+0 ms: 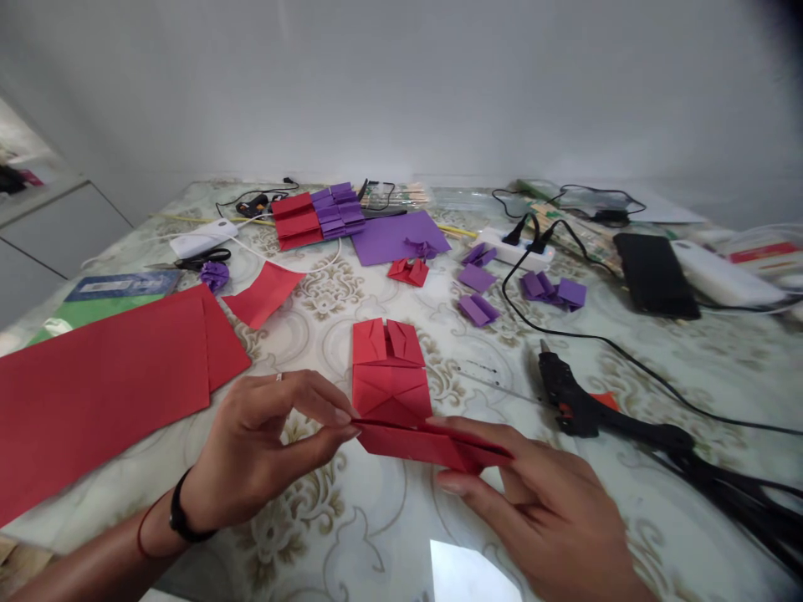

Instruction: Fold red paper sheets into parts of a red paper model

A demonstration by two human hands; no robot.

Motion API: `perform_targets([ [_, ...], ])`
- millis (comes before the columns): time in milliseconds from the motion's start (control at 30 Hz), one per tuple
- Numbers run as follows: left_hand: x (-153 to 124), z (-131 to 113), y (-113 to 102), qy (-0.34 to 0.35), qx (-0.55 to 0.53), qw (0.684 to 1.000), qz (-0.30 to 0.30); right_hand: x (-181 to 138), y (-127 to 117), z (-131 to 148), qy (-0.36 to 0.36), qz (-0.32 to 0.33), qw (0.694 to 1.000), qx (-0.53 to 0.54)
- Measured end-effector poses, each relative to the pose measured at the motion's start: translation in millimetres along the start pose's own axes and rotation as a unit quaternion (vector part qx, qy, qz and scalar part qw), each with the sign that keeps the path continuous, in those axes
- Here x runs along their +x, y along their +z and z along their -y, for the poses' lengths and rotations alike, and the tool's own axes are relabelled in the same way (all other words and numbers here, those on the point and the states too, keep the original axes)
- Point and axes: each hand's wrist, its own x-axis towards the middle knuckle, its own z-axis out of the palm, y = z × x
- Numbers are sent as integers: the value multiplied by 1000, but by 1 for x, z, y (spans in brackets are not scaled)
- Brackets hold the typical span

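Observation:
Both my hands hold a folded strip of red paper (432, 443) just above the table near its front edge. My left hand (263, 447) pinches the strip's left end between thumb and fingers. My right hand (533, 502) grips the right end, fingers under it and thumb on top. Right behind the strip lie two folded red paper pieces (389, 368) on the patterned glass tabletop (351, 518).
Large red sheets (106, 376) lie at the left. A black glue gun (577, 401) with its cord lies at the right. Farther back are purple folded pieces (480, 309), a purple sheet (395, 234), stacked red and purple folds (317, 217), scissors (201, 261), a power strip (514, 249), a phone (656, 274).

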Motion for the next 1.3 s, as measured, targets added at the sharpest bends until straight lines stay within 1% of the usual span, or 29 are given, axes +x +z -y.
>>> perform_targets([
  [133,1,2,1,-55,-17,998,-25,3,2,0,46,20,998,42],
  [233,0,4,1,-106,-25,994,-33,3,3,-5,71,31,996,49],
  [333,0,6,0,-133,-38,990,-42,-1,3,-13,88,24,995,43],
  [433,1,5,0,-144,-48,987,-49,-5,3,-18,110,14,993,49],
  [600,1,6,-1,-139,-29,987,-75,-5,5,-20,128,23,986,100],
  [700,1,8,-2,-140,-26,986,-91,-2,5,-19,123,28,985,115],
  [800,2,11,-3,-136,-28,986,-95,1,3,-15,111,18,989,97],
  [967,2,14,-4,-143,-23,986,-86,3,0,-10,111,2,990,85],
  [1067,1,15,-5,-157,-59,983,-77,3,0,-9,119,5,988,98],
  [1167,2,16,-5,-166,-84,980,-68,2,-1,-10,110,3,990,86],
  [1233,3,16,-4,-159,-86,983,-42,2,-2,-12,95,-5,993,63],
  [1300,3,15,-2,-137,-81,987,-13,1,-3,-13,74,-15,996,40],
])
